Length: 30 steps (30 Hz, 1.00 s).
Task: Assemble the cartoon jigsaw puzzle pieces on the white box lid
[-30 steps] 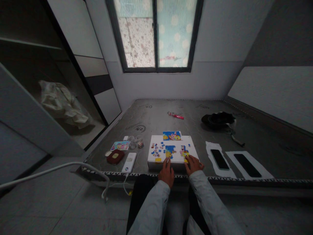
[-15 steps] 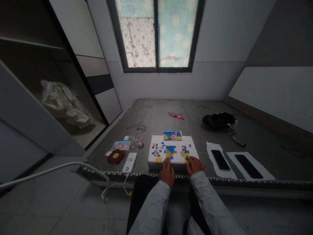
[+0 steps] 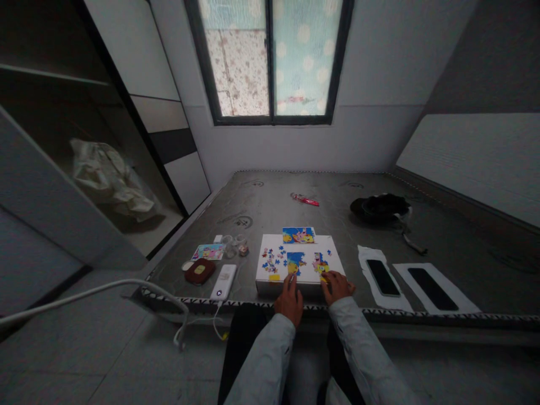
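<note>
A white box (image 3: 264, 269) lies on the mattress in front of me and bears jigsaw pieces. My left hand (image 3: 289, 299) rests at its front edge with fingers stretched forward, their tips at the lower edge of a joined blue and yellow puzzle section (image 3: 295, 262). To the right, my right hand (image 3: 337, 287) lies over the box's front corner, fingers apart and slightly bent. Its fingertips touch the bottom of a second, narrower puzzle section (image 3: 320, 264). Loose puzzle pieces (image 3: 273, 260) are scattered on the left. A picture card (image 3: 298, 235) lies at the box's back edge.
Left of the box are a white power bank (image 3: 224, 282) with a cable, a brown case (image 3: 199, 271), a colourful card (image 3: 208, 251) and small clear containers (image 3: 234, 246). Two phones (image 3: 382, 277) lie on white sheets at right. Behind them sits a dark cap (image 3: 379, 208).
The view has shifted very slightly. Both hands stay at the front of the box, with only tiny finger movement, and the puzzle sections look the same.
</note>
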{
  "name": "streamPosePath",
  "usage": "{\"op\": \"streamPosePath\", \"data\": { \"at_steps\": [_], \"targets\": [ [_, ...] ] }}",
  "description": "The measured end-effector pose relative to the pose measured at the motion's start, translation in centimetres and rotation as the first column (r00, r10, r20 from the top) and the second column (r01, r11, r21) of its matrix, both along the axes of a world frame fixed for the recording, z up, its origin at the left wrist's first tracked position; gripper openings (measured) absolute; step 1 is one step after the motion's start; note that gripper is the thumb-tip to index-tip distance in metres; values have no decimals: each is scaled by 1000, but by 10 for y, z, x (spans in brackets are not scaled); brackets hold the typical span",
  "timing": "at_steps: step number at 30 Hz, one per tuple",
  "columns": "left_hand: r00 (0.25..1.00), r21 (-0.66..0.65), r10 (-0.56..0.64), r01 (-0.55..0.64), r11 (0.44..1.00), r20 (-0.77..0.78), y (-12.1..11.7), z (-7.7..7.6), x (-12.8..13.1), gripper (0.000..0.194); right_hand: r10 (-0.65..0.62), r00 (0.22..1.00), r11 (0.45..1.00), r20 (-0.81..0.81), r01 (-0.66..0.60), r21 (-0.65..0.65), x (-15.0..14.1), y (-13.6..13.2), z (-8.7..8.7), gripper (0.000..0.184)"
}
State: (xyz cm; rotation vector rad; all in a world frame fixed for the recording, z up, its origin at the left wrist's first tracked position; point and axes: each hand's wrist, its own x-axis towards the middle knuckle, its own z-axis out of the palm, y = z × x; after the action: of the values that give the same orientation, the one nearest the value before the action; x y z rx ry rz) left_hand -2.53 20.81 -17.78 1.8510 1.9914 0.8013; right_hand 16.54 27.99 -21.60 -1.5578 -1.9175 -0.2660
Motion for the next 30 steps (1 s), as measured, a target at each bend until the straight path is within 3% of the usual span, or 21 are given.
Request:
{"op": "streamPosePath", "data": {
  "at_steps": [4, 12, 19, 26, 30],
  "targets": [
    [1000, -20, 4, -4, 1000, 7, 0, 3, 1, 57, -1, 1000, 1000, 5, 1, -1, 1, 2, -1, 27],
    [998, 74, 30, -34, 997, 53, 0, 2, 1, 54, -5, 999, 1000, -36, 5, 4, 1, 1, -1, 28],
    [991, 121, 126, -131, 984, 49, 8, 19, -10, 46, -20, 998, 1000, -61, 19, -14, -1, -5, 10, 26],
    [972, 91, 221, -214, 973, -78, 46, 52, -40, 38, -23, 998, 999, -51, 22, -25, -3, -4, 13, 26],
    [966, 11, 187, -188, 982, -182, 79, 62, -57, 32, -26, 998, 999, -58, 25, -30, -4, -3, 13, 27]
  ]
}}
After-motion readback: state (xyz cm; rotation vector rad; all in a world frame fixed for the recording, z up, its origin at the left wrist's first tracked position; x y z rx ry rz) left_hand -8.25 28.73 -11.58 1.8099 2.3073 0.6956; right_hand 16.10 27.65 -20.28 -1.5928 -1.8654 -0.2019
